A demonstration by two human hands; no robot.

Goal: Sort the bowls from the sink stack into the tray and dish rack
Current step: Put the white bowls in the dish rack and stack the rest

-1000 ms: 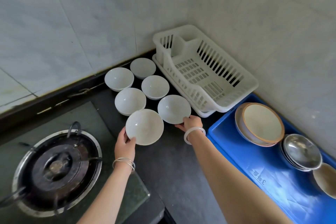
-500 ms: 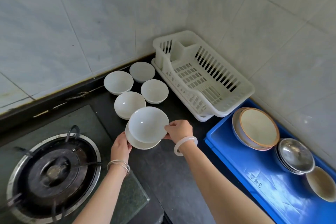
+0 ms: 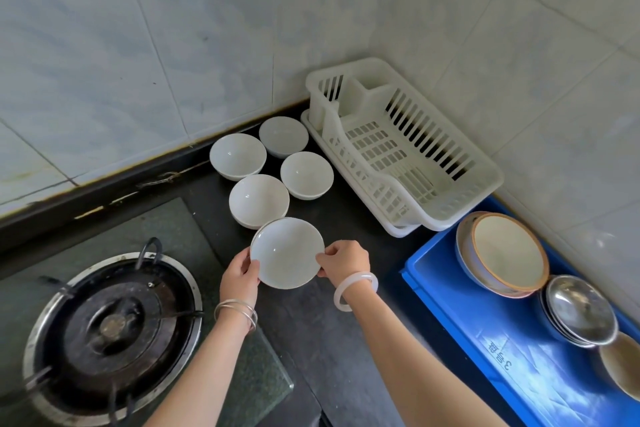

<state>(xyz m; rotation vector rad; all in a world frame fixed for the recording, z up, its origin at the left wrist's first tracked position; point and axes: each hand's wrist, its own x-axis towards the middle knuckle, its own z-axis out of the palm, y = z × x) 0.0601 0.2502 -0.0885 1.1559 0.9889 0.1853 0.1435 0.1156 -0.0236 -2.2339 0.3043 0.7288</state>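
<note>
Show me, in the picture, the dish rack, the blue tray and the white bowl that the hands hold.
dish rack (image 3: 374, 149): head view, on its slatted floor.
blue tray (image 3: 460, 315): head view, on its bare floor.
white bowl (image 3: 287, 253): head view, middle of its inner surface.

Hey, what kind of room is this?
Most likely a home kitchen counter: a round black gas stove burner, a white plastic dish rack against the grey tiled wall, and small white ceramic bowls set out beside it.

Left grip (image 3: 239, 276) and right grip (image 3: 344, 258) pinch opposite edges of one bowl (image 3: 287, 253).
</note>
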